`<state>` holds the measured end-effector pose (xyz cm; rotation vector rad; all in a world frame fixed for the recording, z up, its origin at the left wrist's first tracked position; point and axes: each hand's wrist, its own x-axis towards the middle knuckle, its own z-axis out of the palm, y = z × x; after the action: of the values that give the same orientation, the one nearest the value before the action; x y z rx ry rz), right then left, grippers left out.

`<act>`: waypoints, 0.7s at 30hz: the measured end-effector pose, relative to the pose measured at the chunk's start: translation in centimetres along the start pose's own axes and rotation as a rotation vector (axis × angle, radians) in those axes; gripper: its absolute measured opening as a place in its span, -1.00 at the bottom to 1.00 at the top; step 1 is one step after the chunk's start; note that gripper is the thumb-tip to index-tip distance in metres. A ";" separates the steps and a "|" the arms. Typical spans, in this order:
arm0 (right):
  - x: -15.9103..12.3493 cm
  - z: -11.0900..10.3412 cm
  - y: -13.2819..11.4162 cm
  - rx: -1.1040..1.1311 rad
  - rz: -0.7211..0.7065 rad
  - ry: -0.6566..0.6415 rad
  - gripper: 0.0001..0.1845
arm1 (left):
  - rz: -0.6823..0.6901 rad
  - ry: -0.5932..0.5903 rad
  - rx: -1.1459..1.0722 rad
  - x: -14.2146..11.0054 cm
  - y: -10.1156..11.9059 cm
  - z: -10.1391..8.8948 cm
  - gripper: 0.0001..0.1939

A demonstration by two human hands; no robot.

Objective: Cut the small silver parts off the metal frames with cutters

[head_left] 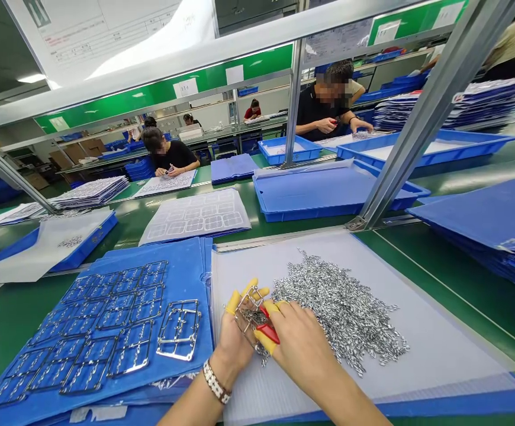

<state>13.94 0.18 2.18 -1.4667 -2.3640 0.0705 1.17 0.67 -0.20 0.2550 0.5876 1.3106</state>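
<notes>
My left hand (235,331), with yellow finger cots and a beaded bracelet, pinches a small shiny metal frame (248,310) over a white sheet (417,331). My right hand (299,343), also with yellow cots, is closed on red-handled cutters (267,328) whose jaws meet the frame. Just right of both hands lies a large pile of small cut metal pieces (341,307). To the left, a chrome frame panel (180,331) and a bigger grid of joined frames (102,331) rest on blue sheets (182,266).
A slanted metal post (421,118) rises behind the white sheet. Blue trays (328,195) and stacked blue sheets (497,225) crowd the green bench. A paper-lined tray (44,248) sits at the left. Other people work at benches beyond.
</notes>
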 end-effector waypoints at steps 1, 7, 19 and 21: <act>0.0 -0.1 0.0 0.002 0.001 -0.012 -0.67 | 0.002 0.006 0.013 0.1 0.0 -0.1 -0.49; 0.1 -0.3 0.2 -0.005 -0.016 -0.030 -0.56 | 0.067 0.036 0.096 0.1 -0.4 -0.6 -0.52; -0.2 -0.6 0.3 -0.023 -0.004 -0.095 -0.53 | 0.093 0.080 0.202 0.2 -0.8 -1.2 -0.51; -0.2 -0.6 0.3 -0.026 0.003 -0.106 -0.52 | 0.091 0.079 0.198 0.2 -0.8 -1.2 -0.50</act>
<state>14.44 0.09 2.66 -1.5138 -2.4546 0.1220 1.22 0.49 -1.65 0.3977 0.7813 1.3563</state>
